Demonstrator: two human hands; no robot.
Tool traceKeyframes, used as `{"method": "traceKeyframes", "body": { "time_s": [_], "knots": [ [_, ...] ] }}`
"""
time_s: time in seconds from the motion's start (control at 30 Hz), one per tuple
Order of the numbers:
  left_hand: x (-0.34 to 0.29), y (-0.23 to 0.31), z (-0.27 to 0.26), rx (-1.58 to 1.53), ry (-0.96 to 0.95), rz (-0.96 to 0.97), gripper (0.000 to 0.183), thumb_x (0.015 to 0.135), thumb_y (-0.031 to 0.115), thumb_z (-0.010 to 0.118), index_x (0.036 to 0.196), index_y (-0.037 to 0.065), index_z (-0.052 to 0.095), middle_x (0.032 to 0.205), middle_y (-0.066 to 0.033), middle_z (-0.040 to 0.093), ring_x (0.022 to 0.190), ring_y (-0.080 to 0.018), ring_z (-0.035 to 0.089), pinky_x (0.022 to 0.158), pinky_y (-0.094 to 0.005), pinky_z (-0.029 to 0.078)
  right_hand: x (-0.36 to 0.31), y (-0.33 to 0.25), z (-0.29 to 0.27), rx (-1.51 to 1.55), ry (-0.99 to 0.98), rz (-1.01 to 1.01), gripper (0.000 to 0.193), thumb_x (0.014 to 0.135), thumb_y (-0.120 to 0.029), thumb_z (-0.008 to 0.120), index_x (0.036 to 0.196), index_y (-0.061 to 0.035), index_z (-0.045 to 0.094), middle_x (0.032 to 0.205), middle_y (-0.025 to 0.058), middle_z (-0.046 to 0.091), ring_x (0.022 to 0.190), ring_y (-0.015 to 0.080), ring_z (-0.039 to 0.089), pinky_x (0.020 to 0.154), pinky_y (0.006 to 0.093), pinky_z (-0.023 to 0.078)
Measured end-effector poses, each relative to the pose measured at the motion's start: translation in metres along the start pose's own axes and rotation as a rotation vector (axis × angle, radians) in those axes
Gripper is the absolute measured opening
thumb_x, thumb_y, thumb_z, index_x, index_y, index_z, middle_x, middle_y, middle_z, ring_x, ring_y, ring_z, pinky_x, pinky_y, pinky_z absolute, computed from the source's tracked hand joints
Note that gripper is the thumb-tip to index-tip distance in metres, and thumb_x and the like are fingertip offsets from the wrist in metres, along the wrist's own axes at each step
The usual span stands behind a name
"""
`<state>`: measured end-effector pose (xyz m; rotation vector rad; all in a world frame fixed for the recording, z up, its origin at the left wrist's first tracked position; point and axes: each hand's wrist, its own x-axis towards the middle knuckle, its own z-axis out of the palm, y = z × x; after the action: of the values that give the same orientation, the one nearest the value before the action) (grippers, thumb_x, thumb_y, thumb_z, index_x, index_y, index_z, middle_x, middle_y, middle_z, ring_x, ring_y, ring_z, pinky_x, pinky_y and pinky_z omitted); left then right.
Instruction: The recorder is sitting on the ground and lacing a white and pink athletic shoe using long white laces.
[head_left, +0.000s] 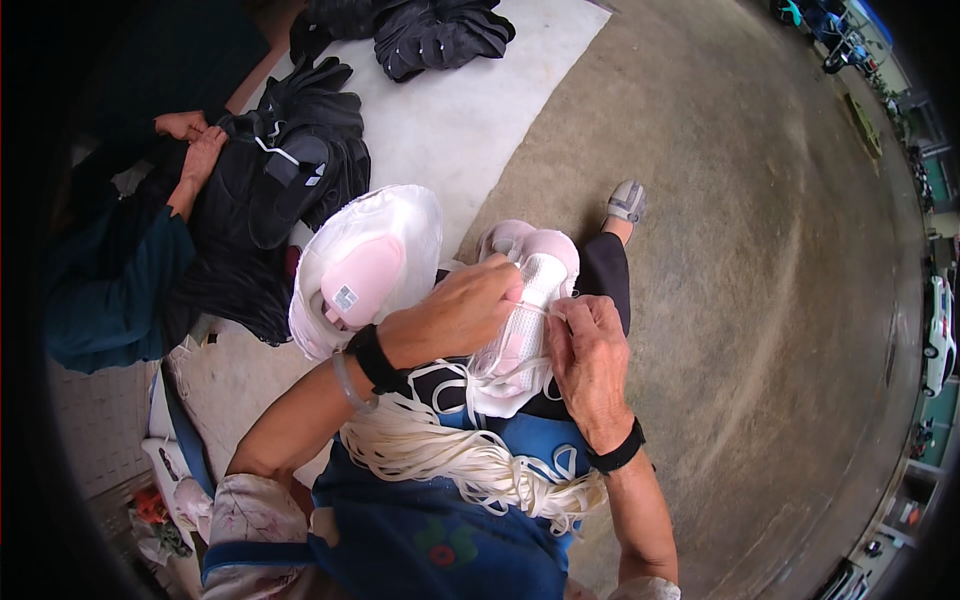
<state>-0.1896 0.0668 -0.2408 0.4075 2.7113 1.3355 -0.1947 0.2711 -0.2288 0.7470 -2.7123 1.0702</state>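
A pale pink and white shoe upper [540,275] rests across my lap, with a white shoelace [535,309] across its eyelet area. My left hand [460,312] reaches over its left side, fingers closed in a pinch on the lace; the fingertips are partly hidden. On the right side, my right hand [592,365] pinches the lace between thumb and fingers. Loose lace loops hang at the near end of the upper. A thick bundle of cream-white shoelaces [430,445] lies over my blue apron [400,510], just below the upper.
Left of my lap, a white rounded holder [425,225] contains a pink shoe piece [365,285]. Farther left, a co-worker's hands [200,150] work on black shoe uppers [290,185]. More black uppers [445,40] lie on a white sheet [540,50]. Concrete floor [760,300] extends right.
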Motion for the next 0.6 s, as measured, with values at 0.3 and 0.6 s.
{"method": "traceKeyframes", "body": {
  "time_s": [0.3,0.6],
  "knots": [
    [-0.032,0.010,-0.013,-0.047,0.105,-0.119,0.009,0.090,0.005,0.060,0.097,0.001,0.056,0.089,-0.0144,0.058,0.079,-0.0299,0.059,0.072,-0.0390,0.048,0.011,-0.022,0.023,0.074,-0.259,-0.144,0.022,0.083,0.000,0.057,0.105,-0.0026,0.060,0.092,0.0144,0.055,0.082,0.0342,0.063,0.070,0.0426,0.053],
    [-0.041,0.026,-0.034,-0.569,0.217,-0.482,0.027,0.101,0.014,0.048,0.123,-0.001,0.050,0.098,-0.0084,0.068,0.050,-0.0076,0.052,0.043,-0.0194,0.044,0.007,-0.067,-0.014,0.625,-0.392,-0.312,0.016,0.096,-0.005,0.052,0.110,0.0024,0.055,0.100,0.0197,0.055,0.096,0.0344,0.059,0.085,0.0405,0.049]
  ]
}}
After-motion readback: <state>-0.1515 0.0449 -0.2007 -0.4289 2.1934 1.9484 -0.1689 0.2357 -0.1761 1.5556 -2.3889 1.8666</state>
